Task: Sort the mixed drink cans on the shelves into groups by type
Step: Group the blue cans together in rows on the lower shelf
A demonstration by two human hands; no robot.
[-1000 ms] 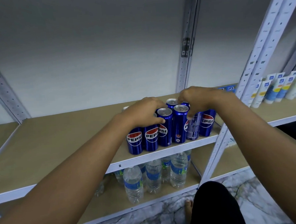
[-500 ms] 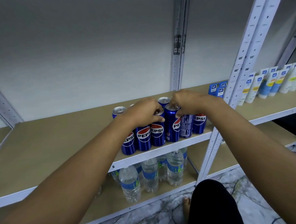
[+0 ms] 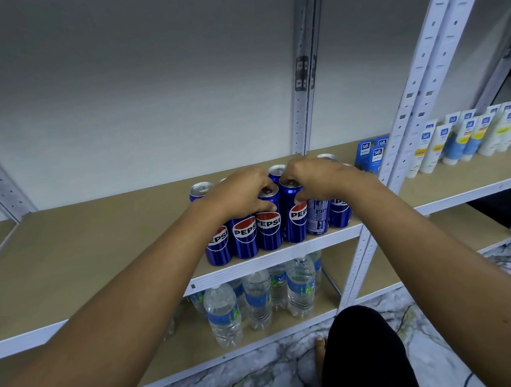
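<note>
Several blue Pepsi cans (image 3: 244,238) stand packed together near the front edge of the middle shelf (image 3: 103,245), just left of the upright post. My left hand (image 3: 242,194) rests on top of the left cans, its fingers curled over the rim of one can (image 3: 269,228). My right hand (image 3: 315,175) covers the right cans, thumb and fingers pinching the top of the can (image 3: 294,221) beside it. One can (image 3: 318,219) shows its text side. More can tops (image 3: 200,188) stand behind the hands.
Water bottles (image 3: 225,313) stand on the shelf below. Blue boxes (image 3: 370,154) sit at the back right, and cream tubes (image 3: 452,138) line the neighbouring shelf. Perforated metal posts (image 3: 377,216) frame the bays. Marble floor and my dark-clad knee (image 3: 366,350) lie below.
The camera view has shifted, so the cans sit lower and further in. Both hands have closed in on the two middle front cans, now gripping their tops.
</note>
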